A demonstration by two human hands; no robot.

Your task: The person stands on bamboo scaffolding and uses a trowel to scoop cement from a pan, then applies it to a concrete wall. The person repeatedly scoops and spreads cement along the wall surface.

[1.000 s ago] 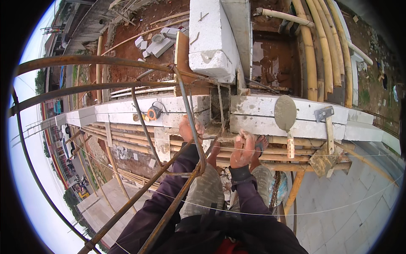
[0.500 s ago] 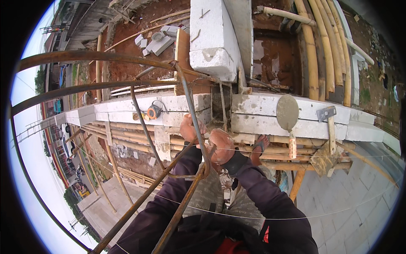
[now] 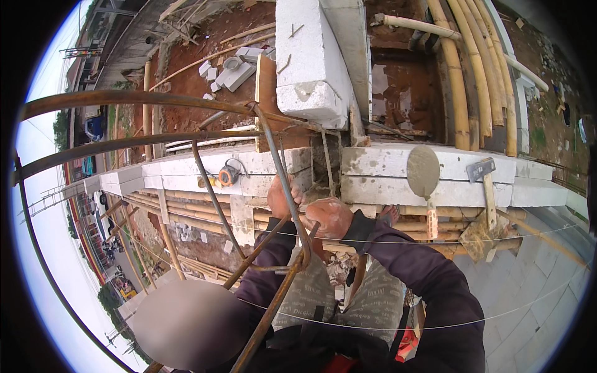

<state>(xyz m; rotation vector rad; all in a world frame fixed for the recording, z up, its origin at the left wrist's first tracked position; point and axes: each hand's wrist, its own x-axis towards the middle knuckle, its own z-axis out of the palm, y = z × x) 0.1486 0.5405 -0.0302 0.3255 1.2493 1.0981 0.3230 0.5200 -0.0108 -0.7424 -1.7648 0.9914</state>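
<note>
My left hand (image 3: 283, 196) is closed beside the wall's left block end, behind a slanting rebar bar. My right hand (image 3: 329, 217) is closed just right of it, with fingers curled toward the left hand. Both hands are at the near side of the gap (image 3: 325, 163) between two runs of white blocks (image 3: 385, 180). Whatever they grip is hidden by the fingers and the bar. A bent rusty rebar frame (image 3: 281, 155) rises in front of my left arm. Apart from my hands, a mortar-coated round trowel (image 3: 423, 173) lies on the right blocks.
A hammer (image 3: 485, 177) lies right of the trowel, near a mortar-smeared board (image 3: 477, 239). An orange tape measure (image 3: 229, 175) sits on the left blocks. Bamboo poles (image 3: 410, 227) run below the wall. A taut string (image 3: 385, 241) crosses my arms. A blurred oval (image 3: 189, 323) covers the lower left.
My right hand and forearm have shifted slightly right, the elbow swinging outward. My left hand stays near the same spot. The view has shifted slightly, and the blurred oval has appeared at lower left.
</note>
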